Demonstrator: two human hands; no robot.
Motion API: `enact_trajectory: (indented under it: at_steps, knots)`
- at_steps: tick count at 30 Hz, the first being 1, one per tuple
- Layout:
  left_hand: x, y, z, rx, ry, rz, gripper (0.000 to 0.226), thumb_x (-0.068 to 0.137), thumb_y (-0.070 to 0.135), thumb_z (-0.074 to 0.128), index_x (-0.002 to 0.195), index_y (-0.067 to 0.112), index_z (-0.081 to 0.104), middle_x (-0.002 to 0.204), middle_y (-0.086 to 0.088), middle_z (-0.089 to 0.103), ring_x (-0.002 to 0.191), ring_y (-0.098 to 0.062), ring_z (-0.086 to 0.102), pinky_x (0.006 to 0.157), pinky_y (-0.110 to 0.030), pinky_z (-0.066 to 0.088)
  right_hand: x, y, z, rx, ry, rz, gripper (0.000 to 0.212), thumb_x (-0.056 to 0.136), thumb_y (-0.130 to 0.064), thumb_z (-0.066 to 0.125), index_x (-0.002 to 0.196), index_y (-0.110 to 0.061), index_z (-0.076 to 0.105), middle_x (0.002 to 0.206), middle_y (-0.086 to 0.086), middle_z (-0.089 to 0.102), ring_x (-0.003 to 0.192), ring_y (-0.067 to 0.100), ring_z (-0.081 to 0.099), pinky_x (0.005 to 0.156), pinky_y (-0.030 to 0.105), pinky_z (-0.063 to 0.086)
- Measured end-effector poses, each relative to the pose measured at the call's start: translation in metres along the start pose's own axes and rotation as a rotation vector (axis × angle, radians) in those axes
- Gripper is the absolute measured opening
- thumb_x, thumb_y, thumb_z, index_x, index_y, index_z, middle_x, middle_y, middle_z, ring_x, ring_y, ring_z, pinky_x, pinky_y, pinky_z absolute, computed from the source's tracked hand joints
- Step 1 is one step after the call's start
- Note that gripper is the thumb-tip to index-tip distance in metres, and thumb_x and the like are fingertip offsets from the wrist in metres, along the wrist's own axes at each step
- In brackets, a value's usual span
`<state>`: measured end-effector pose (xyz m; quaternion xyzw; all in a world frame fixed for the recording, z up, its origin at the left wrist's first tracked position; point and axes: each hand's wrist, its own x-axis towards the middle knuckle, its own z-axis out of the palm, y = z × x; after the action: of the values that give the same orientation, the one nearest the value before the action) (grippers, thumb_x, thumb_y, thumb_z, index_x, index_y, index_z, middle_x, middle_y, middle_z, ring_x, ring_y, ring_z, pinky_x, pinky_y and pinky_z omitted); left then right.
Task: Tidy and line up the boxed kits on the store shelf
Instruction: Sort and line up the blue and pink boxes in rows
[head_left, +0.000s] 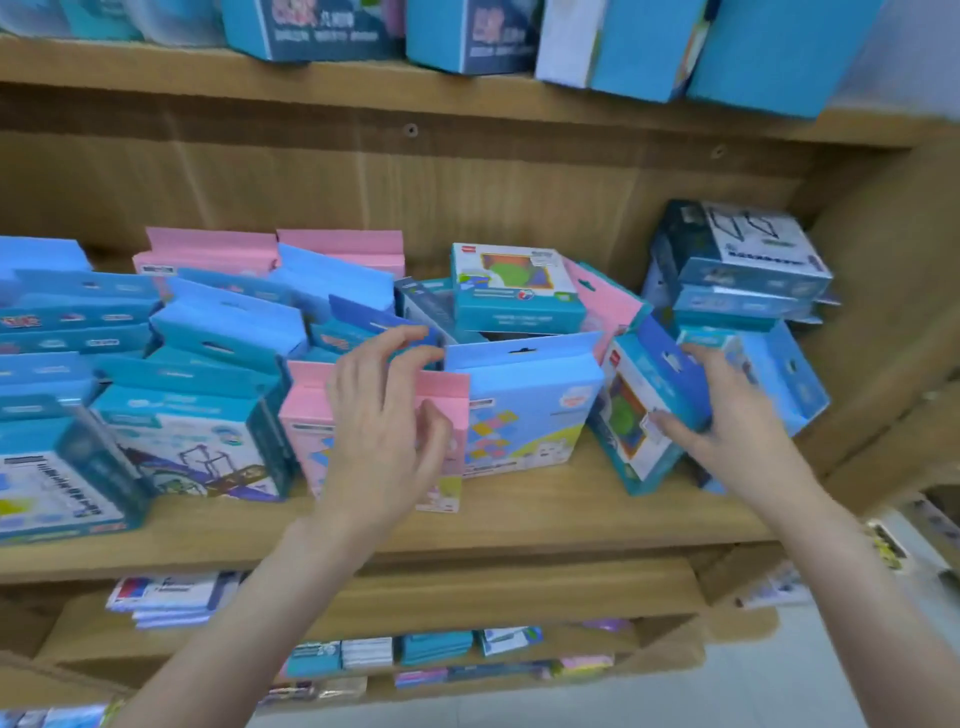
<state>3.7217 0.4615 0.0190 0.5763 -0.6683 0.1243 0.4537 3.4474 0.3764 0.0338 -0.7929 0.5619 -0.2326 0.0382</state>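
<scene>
Blue and pink boxed kits crowd the middle wooden shelf (519, 514). My left hand (384, 426) hovers in front of a pink box (311, 415), its fingertips pinching the hang tab of a dark blue box (363, 317) behind it. Beside the pink box stands a light blue box (530, 395). My right hand (727, 415) grips a tilted blue box (639, 400) that leans to the right, fingers over its top and thumb on its front. A teal box (514, 291) lies flat on others behind.
A stack of boxes (748, 270) fills the shelf's right end against the side panel (893, 312). Rows of blue boxes (78, 332) fill the left. More boxes sit on the upper shelf (467, 88) and on the lower shelves (441, 649).
</scene>
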Motion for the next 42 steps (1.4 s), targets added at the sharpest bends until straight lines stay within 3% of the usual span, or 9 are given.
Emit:
enact_trajectory:
  at_steps: [6, 10, 15, 17, 24, 27, 30, 38, 42]
  knots:
    - [0.014, 0.024, 0.024, 0.244, -0.156, 0.071, 0.033, 0.08, 0.023, 0.048, 0.109, 0.009, 0.057, 0.119, -0.01, 0.056, 0.105, -0.031, 0.046, 0.095, -0.046, 0.029, -0.002, 0.017, -0.014, 0.078, -0.062, 0.077, 0.065, 0.082, -0.027, 0.067, 0.135, -0.022, 0.03, 0.111, 0.012, 0.062, 0.088, 0.027, 0.061, 0.067, 0.035, 0.049]
    - [0.016, 0.023, 0.028, 0.331, -0.266, 0.087, 0.034, 0.08, 0.031, 0.046, 0.101, 0.011, 0.064, 0.12, -0.009, 0.057, 0.108, -0.032, 0.045, 0.097, -0.044, 0.026, -0.011, 0.035, -0.039, 0.02, -0.221, -0.036, 0.058, 0.081, -0.025, 0.068, 0.133, -0.02, 0.042, 0.103, -0.001, 0.06, 0.071, 0.002, 0.054, 0.056, 0.008, 0.039]
    - [0.017, 0.02, 0.029, 0.354, -0.282, 0.093, 0.031, 0.08, 0.03, 0.047, 0.097, 0.012, 0.066, 0.12, -0.01, 0.056, 0.108, -0.034, 0.046, 0.096, -0.044, 0.026, -0.007, 0.041, -0.05, 0.098, -0.353, -0.181, 0.048, 0.082, -0.019, 0.067, 0.126, -0.019, 0.049, 0.111, -0.015, 0.048, 0.104, 0.004, 0.048, 0.074, 0.0, 0.034]
    - [0.017, 0.02, 0.028, 0.357, -0.27, 0.1, 0.03, 0.08, 0.028, 0.046, 0.095, 0.012, 0.065, 0.119, -0.01, 0.056, 0.107, -0.034, 0.046, 0.095, -0.044, 0.026, 0.0, 0.037, -0.047, 0.122, -0.386, -0.218, 0.045, 0.082, -0.017, 0.068, 0.123, -0.022, 0.05, 0.113, -0.015, 0.049, 0.107, 0.003, 0.046, 0.076, -0.002, 0.031]
    - [0.018, 0.021, 0.027, 0.31, -0.25, 0.083, 0.031, 0.079, 0.03, 0.044, 0.094, 0.012, 0.065, 0.119, -0.01, 0.055, 0.106, -0.031, 0.044, 0.092, -0.043, 0.028, 0.028, 0.029, -0.059, -0.068, -0.58, -0.107, 0.056, 0.082, -0.035, 0.066, 0.131, -0.027, 0.039, 0.124, -0.006, 0.048, 0.103, 0.008, 0.044, 0.087, 0.025, 0.042]
    - [0.024, 0.02, 0.022, 0.27, -0.206, 0.059, 0.033, 0.08, 0.03, 0.044, 0.1, 0.012, 0.063, 0.119, -0.01, 0.054, 0.105, -0.028, 0.044, 0.093, -0.04, 0.026, 0.045, 0.015, -0.075, -0.11, -0.441, -0.108, 0.052, 0.082, -0.043, 0.062, 0.127, -0.023, 0.046, 0.125, -0.005, 0.051, 0.108, 0.011, 0.049, 0.087, 0.025, 0.043]
    - [0.033, 0.017, 0.017, 0.238, -0.177, 0.027, 0.035, 0.08, 0.03, 0.043, 0.103, 0.012, 0.062, 0.113, -0.006, 0.058, 0.102, -0.022, 0.044, 0.096, -0.039, 0.024, 0.075, -0.01, -0.061, -0.09, -0.25, -0.167, 0.041, 0.087, -0.037, 0.058, 0.121, -0.015, 0.053, 0.121, 0.004, 0.057, 0.11, 0.02, 0.051, 0.086, 0.031, 0.042]
    - [0.03, 0.01, 0.02, 0.253, -0.203, 0.034, 0.039, 0.082, 0.037, 0.043, 0.107, 0.013, 0.061, 0.106, -0.001, 0.061, 0.101, -0.018, 0.046, 0.096, -0.041, 0.026, 0.126, -0.04, 0.011, -0.086, -0.211, -0.004, 0.052, 0.082, -0.028, 0.065, 0.124, -0.007, 0.043, 0.124, 0.014, 0.037, 0.11, 0.034, 0.047, 0.085, 0.038, 0.041]
    - [0.03, 0.007, 0.019, 0.25, -0.227, 0.037, 0.038, 0.082, 0.04, 0.044, 0.109, 0.017, 0.059, 0.105, 0.001, 0.061, 0.1, -0.017, 0.047, 0.097, -0.04, 0.026, 0.125, -0.035, 0.016, -0.116, -0.273, -0.003, 0.061, 0.078, -0.027, 0.07, 0.125, -0.01, 0.036, 0.121, 0.016, 0.051, 0.11, 0.036, 0.051, 0.082, 0.039, 0.043]
